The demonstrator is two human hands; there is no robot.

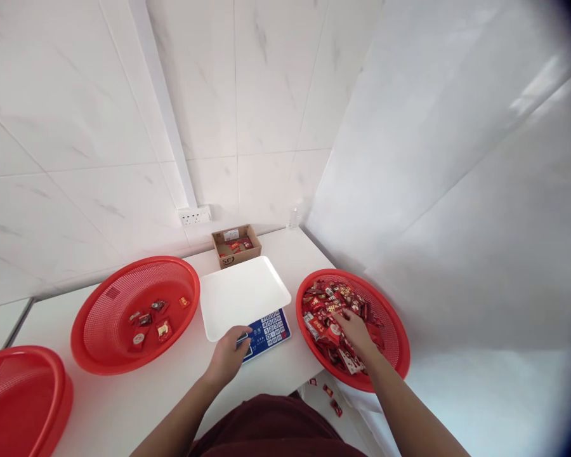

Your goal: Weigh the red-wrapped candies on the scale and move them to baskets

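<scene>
- At five o'clock, wrappers [330,308] are showing red, gold and white.
- At six, the control panel [255,332] is showing blue.
- At seven, the tray [245,292] is showing white.
- At twelve, wall tiles [276,82] are showing grey-veined white.

Right fingers [347,317] touch wrapped sweets [315,325] in a basket [403,357].

One left hand [229,354], one right hand [356,330], one scale [257,341], at least three baskets [118,369].
Six packets [164,330] show in the middle basket; in the right basket [394,327] they overlap too much to count, and the left basket [65,409], cut by the frame, may be one or a nested pair. Three more packets lie below the bench [162,387]. One carton [247,255] has several, number unclear. There is one pan [245,293], one socket plate [195,217] and one clear container [293,218].
</scene>
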